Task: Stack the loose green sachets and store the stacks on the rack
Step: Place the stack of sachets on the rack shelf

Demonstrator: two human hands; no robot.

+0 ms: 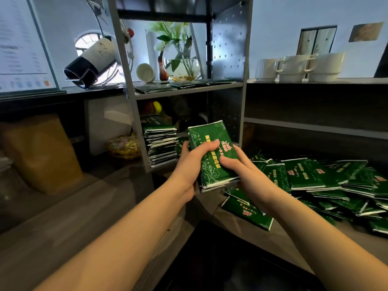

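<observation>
Both hands hold one stack of green sachets [210, 137] in front of the grey metal rack [244, 106]. My left hand [192, 162] grips its left edge with the thumb across the top. My right hand [241, 166] grips the right edge, thumb also on top. The stack tilts, its far end raised toward the rack's lower shelf. A tall stack of sachets [160, 147] stands on that lower shelf at the left. A few flat sachets [184, 84] lie on the shelf above. Many loose sachets [327, 181] lie heaped on the counter to the right.
A glass vase with flowers [181, 64] and a small white cup [144, 72] stand on the rack's upper shelf. White mugs [294, 68] sit on the ledge at right. A yellow-brown sack [42, 152] and a bag of petals [122, 145] lie left of the rack.
</observation>
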